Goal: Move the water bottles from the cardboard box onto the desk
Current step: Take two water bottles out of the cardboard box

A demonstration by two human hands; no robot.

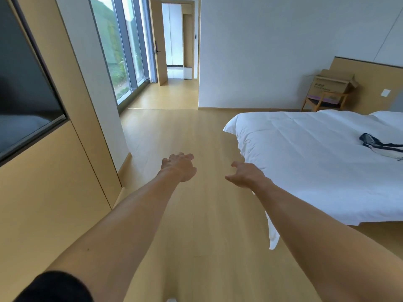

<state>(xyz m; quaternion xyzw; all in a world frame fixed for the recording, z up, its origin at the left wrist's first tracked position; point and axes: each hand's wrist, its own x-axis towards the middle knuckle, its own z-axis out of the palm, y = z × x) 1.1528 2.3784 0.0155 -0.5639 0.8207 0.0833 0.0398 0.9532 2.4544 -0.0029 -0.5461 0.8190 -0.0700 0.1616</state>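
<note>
Brown cardboard box (333, 82), flaps open, sits on a wooden chair (322, 101) far beyond our left hand (180, 167) and right hand (245, 174); both hands loose-fingered, holding nothing.

Open-flapped brown cardboard box (333, 82) on a wooden chair (322, 101) beside the bed's far corner.

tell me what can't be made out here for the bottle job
Head view only:
- Water bottles: none visible; the cardboard box on the chair is far off, and its inside is hidden by its walls and flaps.
- Box print: too small to read.
- Desk: not in frame.
- Dark item on the bed: cut off by the right edge.
- Left hand and right hand: empty, fingertips slightly blurred.
</note>
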